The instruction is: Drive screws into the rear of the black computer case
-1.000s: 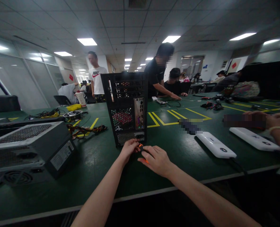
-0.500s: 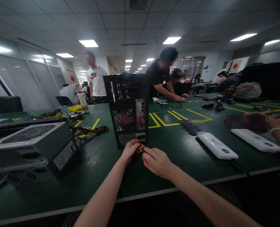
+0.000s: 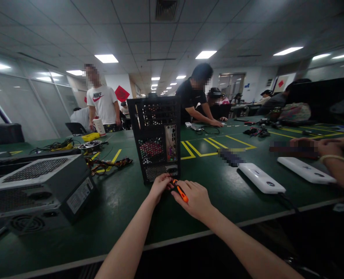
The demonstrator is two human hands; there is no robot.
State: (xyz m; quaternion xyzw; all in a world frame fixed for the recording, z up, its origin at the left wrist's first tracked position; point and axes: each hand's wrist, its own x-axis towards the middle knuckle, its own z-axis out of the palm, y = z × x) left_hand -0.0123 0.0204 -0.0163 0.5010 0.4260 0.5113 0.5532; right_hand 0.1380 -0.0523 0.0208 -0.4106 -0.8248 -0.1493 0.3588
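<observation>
A black computer case (image 3: 158, 135) stands upright on the green table, its back panel facing me. In front of its lower edge, my right hand (image 3: 195, 197) is closed on a screwdriver (image 3: 183, 195) with an orange and black handle. The handle slants up and left, toward the case. My left hand (image 3: 159, 188) is pinched close by the screwdriver's front end, beside the bottom of the case. What sits between the left fingertips is too small and hidden to make out, as is the screwdriver's tip.
To the left, grey power supplies (image 3: 41, 190) are stacked, with loose cables (image 3: 110, 164) behind them. White power banks (image 3: 260, 178) lie to the right, near another person's hands (image 3: 331, 147). Two people stand across the table (image 3: 125, 224), one bending over parts.
More of the orange handle now shows as my right fingers have shifted on it. My left hand stays nearly in place. The person in the white shirt has moved left.
</observation>
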